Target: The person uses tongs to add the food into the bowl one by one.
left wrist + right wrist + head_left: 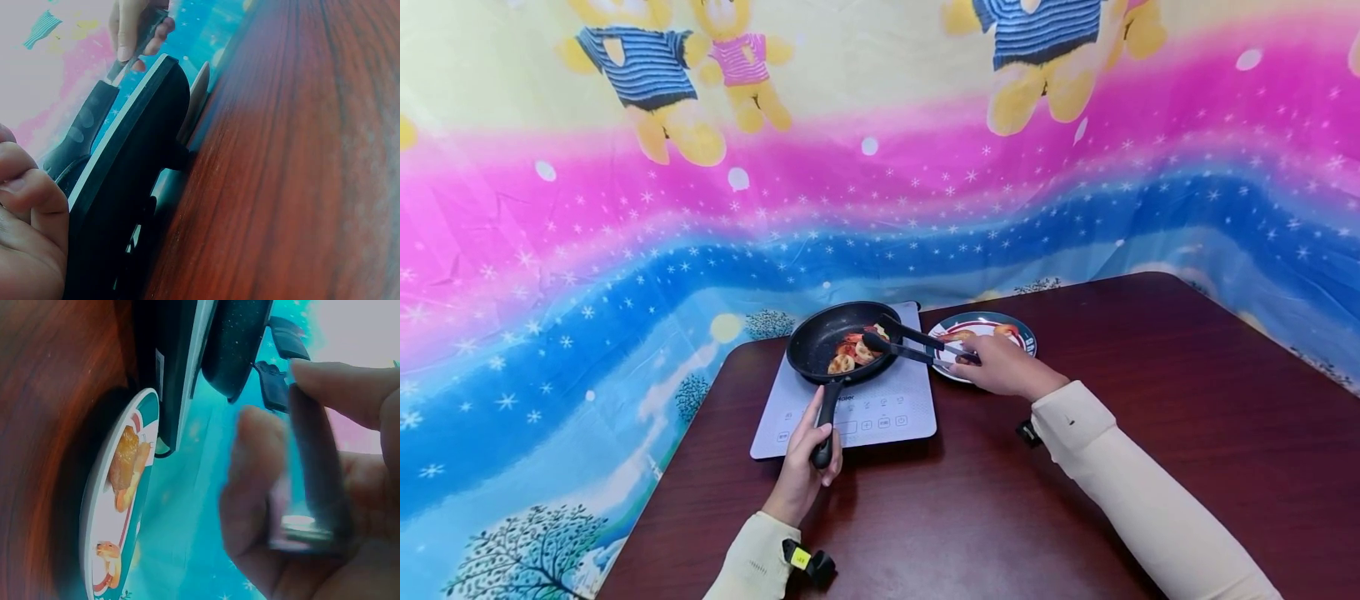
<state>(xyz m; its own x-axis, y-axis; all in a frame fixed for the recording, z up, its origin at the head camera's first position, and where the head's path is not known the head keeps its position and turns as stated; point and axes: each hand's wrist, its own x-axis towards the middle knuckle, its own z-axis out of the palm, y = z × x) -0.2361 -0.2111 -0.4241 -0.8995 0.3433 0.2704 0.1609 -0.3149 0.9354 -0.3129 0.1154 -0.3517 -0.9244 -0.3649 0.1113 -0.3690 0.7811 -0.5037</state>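
Observation:
My left hand (801,471) grips the black handle (827,417) of a frying pan (812,333). Cooked pieces, orange-red and pale with browned patches, lie in the pan (842,363); they look like shrimp. With my right hand (1003,367) I hold black-tipped tongs (912,354), whose tips are in the pan at the food's right side. Whether the tips pinch a piece cannot be told. Below the right hand stands a plate (87,506) with a browned piece (125,459) and shrimp (109,559) on it.
The pan sits on a white induction cooker (767,433) with touch keys along its front. A dark red wooden table (1000,500) carries the cooker and plate. Behind them hangs a colourful cloth (880,217) with bears and snowflakes, close to the table's back edge.

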